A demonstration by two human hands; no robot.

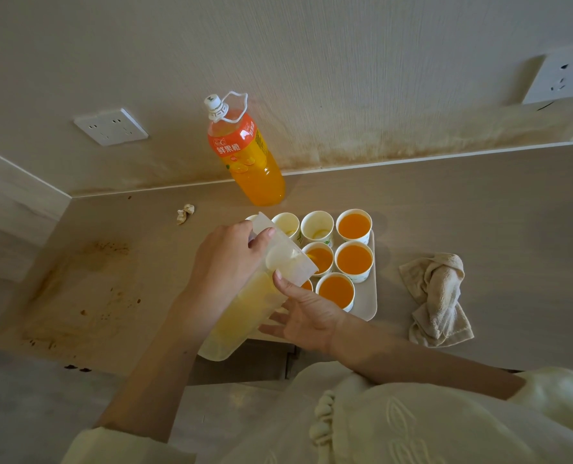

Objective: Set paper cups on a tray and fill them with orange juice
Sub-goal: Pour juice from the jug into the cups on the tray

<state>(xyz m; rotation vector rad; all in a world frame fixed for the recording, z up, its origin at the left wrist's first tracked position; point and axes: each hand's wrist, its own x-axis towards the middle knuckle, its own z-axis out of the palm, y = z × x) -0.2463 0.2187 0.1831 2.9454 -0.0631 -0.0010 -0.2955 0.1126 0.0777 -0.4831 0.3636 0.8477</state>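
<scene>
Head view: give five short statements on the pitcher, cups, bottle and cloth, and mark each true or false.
1. The large orange juice bottle with a white cap stands upright. True.
2. The crumpled beige cloth lies on the tray. False: it lies on the counter, right of the pale rectangular tray.
3. The left hand grips the tilted translucent plastic pitcher. True.
4. Every cup is full. False: one back-row white paper cup holds almost no juice.
5. The right hand holds a cup. False: its fingers touch the pitcher's side.
</scene>
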